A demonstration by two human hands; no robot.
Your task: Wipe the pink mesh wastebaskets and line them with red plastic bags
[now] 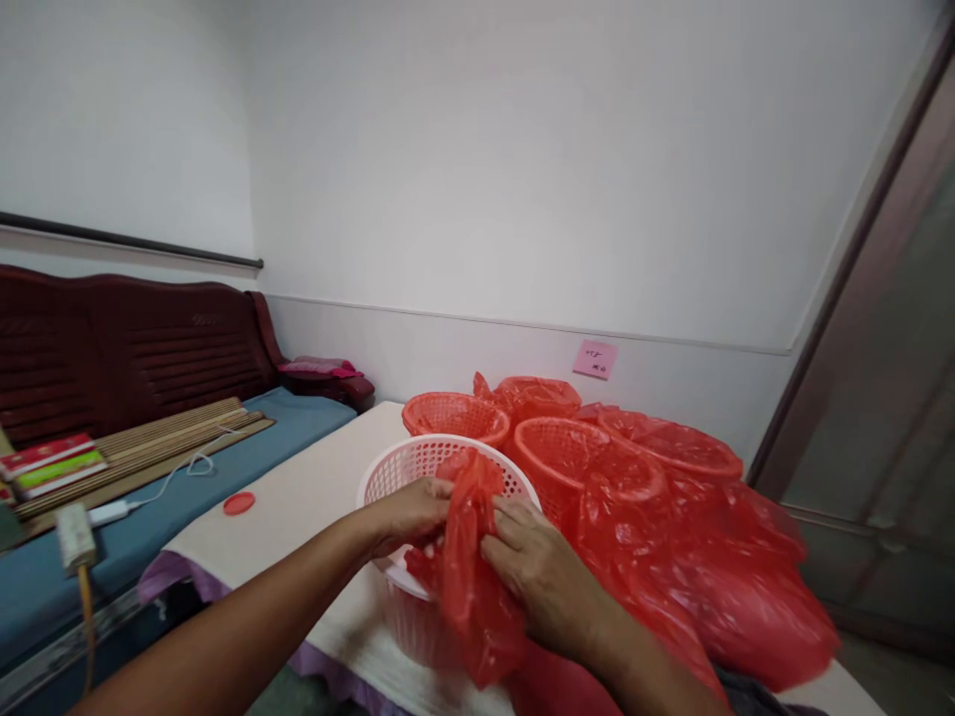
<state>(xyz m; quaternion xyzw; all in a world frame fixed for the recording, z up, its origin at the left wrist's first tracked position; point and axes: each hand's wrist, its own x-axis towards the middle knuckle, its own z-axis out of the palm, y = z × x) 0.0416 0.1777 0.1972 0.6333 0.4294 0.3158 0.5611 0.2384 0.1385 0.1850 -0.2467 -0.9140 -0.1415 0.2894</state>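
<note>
A red plastic bag (477, 577) hangs bunched between my two hands, over the near rim of a white perforated basket (380, 487). My left hand (418, 512) pinches the bag from the left, its fingertips partly hidden in the folds. From the right, my right hand (541, 567) grips the same bag with curled fingers. The basket stands upright on the table, and part of the bag dips inside it. Just behind and to the right are several baskets lined with red bags, among them a near lined basket (556, 447).
More red bag plastic (746, 577) spills over the table's right side. A small red disc (239, 503) lies on the cream tablecloth (313, 497). At left stands a wooden bench (134, 348) with a blue cushion, books and a power strip (75, 537). A pink note (595, 359) is on the wall.
</note>
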